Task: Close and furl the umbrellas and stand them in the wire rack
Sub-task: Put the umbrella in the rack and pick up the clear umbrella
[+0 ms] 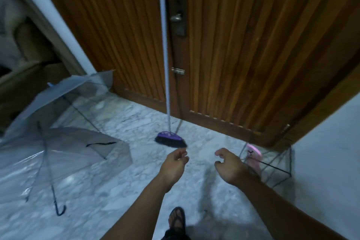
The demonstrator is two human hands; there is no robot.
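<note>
Nearest the camera, a sandalled foot [176,218] stands on the marble floor [120,191], and both bare forearms reach forward over it. Neither hand carries anything: the left hand [174,163] hangs with its fingers loosely curled round nothing, and the right hand [229,165] is spread in a slack claw, likewise holding nothing.

Two clear umbrellas lie open on the floor at the left. The near umbrella [64,154] rests on its side with its dark crook handle [60,209] pointing toward the camera; the far umbrella [64,91] leans behind it, by the door frame. Both lie well apart from the hands, the left hand being the closer one.

At the right, against the wall, stands the wire rack [276,163], just beyond the right hand, with something pink [253,157] inside; what it is I cannot tell. A purple broom [169,138] leans on the wooden door [243,45], straight ahead.

By my judgement the task is at its very start: nothing closed, nothing racked. The next move calls for a turn to the left and a reach for the near umbrella's handle or shaft, so that its canopy can be collapsed.
</note>
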